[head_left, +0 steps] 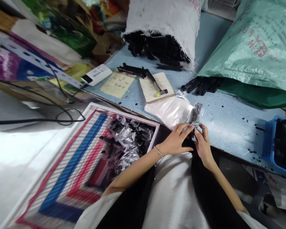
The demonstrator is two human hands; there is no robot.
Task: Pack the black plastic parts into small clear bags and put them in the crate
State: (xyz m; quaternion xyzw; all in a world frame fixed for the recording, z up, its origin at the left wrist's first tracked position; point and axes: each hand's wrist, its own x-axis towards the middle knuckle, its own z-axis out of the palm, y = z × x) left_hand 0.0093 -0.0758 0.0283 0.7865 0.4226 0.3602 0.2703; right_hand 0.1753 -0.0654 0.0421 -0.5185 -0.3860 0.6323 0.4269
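Both hands are at the near edge of the blue bench (225, 127), roughly mid-view, working on one black part (193, 133) in a clear bag (198, 110). Bagged end points up & away over the bench; lower end sits btwn the hands. R hand (203, 146): thumb & forefinger pinching the lower end. L hand (175, 140), w/ a ring & a chain bracelet (158, 152): forefinger side reaches to the bag, thumb spread well apart below; can't tell if it grips anything.

Pile of clear bags (170, 109) lies flat on the bench just L of the part, partly behind the L hand. Beyond it, a notepad (149, 90) w/ a small hammer (153, 79) across it, then a yellow note (118, 83) & a white box (97, 74) nr the bench's L end. Another loose black piece (131, 69) lies over the note's top edge, reaching the hammer handle.

Back of bench: white sack (162, 16) on its side, mouth facing the person, full of black parts. To its R, a green sack (257, 54), more black parts (203, 85) sticking out. Far R, blue basket (268, 140) w/ black stuff, detail unclear. Lower L, below bench level: striped liner (73, 159) in a white-rimmed bin, bagged parts (127, 140) heaped at its bench end.
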